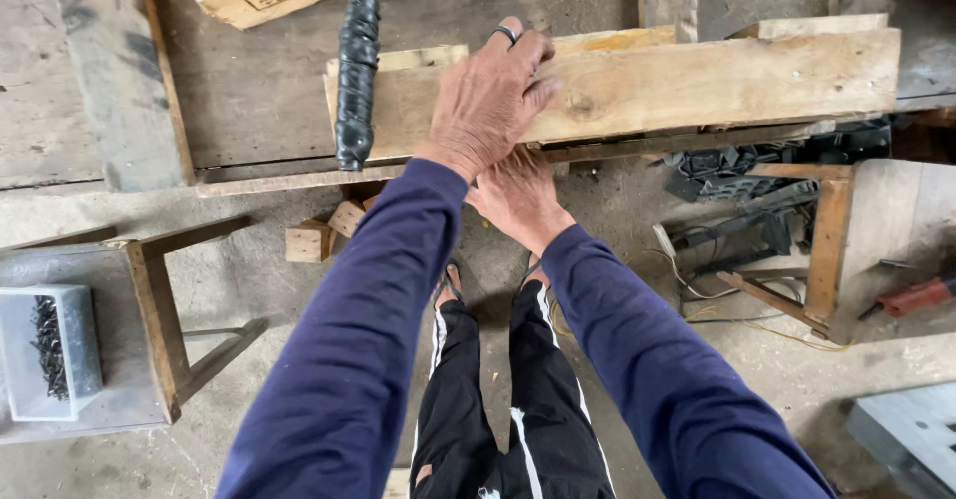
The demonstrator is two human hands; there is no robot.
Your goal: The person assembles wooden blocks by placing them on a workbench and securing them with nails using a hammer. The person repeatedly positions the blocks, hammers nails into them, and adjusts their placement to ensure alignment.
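My left hand (pixel 488 101), a ring on one finger, lies flat on a pale wooden plank (pixel 697 86) that rests across a worn workbench (pixel 249 91). Its fingers are spread slightly and grip nothing. My right hand (pixel 518 195) is just below the plank's near edge. Its fingers reach under the wood and are hidden. A long handle wrapped in black tape (pixel 357 61) lies on the bench, over the plank's left end, a short way left of my left hand.
A wooden stool (pixel 159 310) at the left carries a grey box of dark nails (pixel 50 350). Small wood blocks (pixel 309 240) lie on the floor under the bench. At the right stand another wooden stool (pixel 827 250), tangled cables (pixel 717 230) and a red tool (pixel 916 295).
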